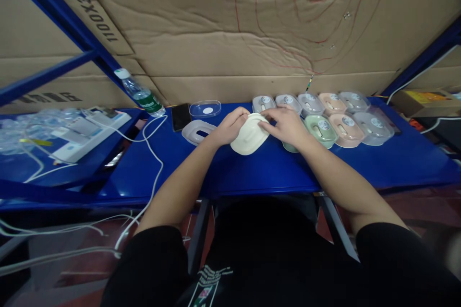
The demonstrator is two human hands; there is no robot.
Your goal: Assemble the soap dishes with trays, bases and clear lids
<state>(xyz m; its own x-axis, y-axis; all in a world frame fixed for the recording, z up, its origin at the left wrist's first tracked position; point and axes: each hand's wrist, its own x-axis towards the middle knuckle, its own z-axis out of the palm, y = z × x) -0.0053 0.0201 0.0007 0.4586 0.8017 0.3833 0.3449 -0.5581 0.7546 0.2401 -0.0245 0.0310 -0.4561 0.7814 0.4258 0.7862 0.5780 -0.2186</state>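
Note:
A cream oval plastic piece (250, 135), like a shallow dish or lid, is tilted up above the blue table. My left hand (230, 127) grips its upper left edge, fingers closed. At its upper right rim, my right hand (286, 123) pinches it between thumb and fingers. A grey-lilac oval piece with a dark slot (197, 131) lies left of my left hand. Behind that is a clear oval lid with a round white sticker (206, 109). Part of a green container (290, 147) shows under my right hand, mostly hidden.
Several oval containers with clear stickered lids stand in rows at the right, including a green one (320, 129) and a peach one (346, 129). A dark phone (180, 117), a water bottle (142, 96) and a white cable (158, 158) are on the left. Cardboard (201, 53) backs the table.

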